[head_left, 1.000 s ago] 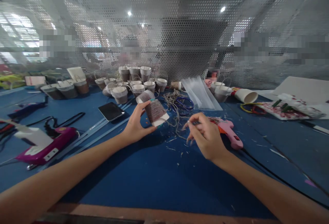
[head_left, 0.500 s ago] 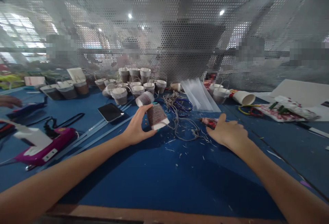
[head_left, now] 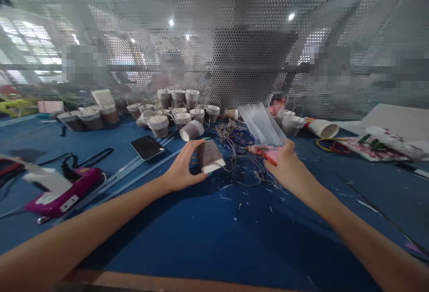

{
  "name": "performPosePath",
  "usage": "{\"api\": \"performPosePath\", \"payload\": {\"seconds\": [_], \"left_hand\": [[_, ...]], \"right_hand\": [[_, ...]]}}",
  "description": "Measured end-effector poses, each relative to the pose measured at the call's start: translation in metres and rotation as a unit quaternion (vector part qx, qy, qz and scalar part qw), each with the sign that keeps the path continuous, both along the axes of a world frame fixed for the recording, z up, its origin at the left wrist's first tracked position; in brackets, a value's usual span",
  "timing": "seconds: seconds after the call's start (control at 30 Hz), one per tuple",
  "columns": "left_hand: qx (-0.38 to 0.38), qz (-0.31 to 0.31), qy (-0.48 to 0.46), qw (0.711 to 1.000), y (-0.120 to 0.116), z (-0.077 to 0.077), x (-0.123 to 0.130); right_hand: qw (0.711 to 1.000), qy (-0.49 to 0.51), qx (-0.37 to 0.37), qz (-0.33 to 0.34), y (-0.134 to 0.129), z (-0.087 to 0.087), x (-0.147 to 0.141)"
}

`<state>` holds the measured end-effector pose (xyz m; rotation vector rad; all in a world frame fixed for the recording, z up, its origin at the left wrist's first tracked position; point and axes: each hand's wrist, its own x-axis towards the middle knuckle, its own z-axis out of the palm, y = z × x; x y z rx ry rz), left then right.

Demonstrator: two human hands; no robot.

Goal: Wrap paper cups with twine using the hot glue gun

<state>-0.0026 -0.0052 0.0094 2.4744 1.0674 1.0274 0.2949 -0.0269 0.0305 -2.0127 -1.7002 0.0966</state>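
Observation:
My left hand [head_left: 182, 169] grips a paper cup [head_left: 208, 154] tilted on its side, thumb below and fingers over the top. Brown-grey cord winds around most of the cup, and a white band stays bare at the end towards me. A strand of cord [head_left: 231, 169] runs from beside the cup to a tangled heap [head_left: 228, 131] behind it. My right hand [head_left: 288, 167] is closed around a pink glue gun [head_left: 264, 151] with an orange-red trigger. Its nozzle points left towards the cup, with a space between them. Part of its body is hidden by my fingers.
Several wrapped cups with handles [head_left: 158, 125] stand at the back. A phone [head_left: 147, 147] and a purple power strip [head_left: 65, 196] lie on the left. Clear plastic sheets [head_left: 261, 124] lie behind the glue gun. White scraps [head_left: 240, 205] are scattered on the blue table [head_left: 214, 243].
My right hand has lifted the glue gun and turned it, bringing its trigger into sight. My left hand still holds the cup. The co-worker's hand at the left edge has left view.

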Motion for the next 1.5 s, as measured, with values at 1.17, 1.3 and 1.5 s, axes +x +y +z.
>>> {"api": "performPosePath", "payload": {"seconds": [1.17, 1.3, 1.5], "left_hand": [[0.0, 0.017, -0.026, 1.0, 0.005, -0.003, 0.002], [-0.022, 0.018, -0.04, 0.999, 0.005, -0.004, 0.002], [-0.024, 0.021, -0.046, 0.998, 0.004, -0.004, 0.002]], "right_hand": [[0.934, -0.052, 0.292, 0.201, -0.02, -0.013, -0.034], [0.936, -0.058, 0.288, 0.195, -0.019, -0.013, -0.032], [0.941, -0.061, 0.276, 0.188, -0.018, -0.014, -0.03]]}}
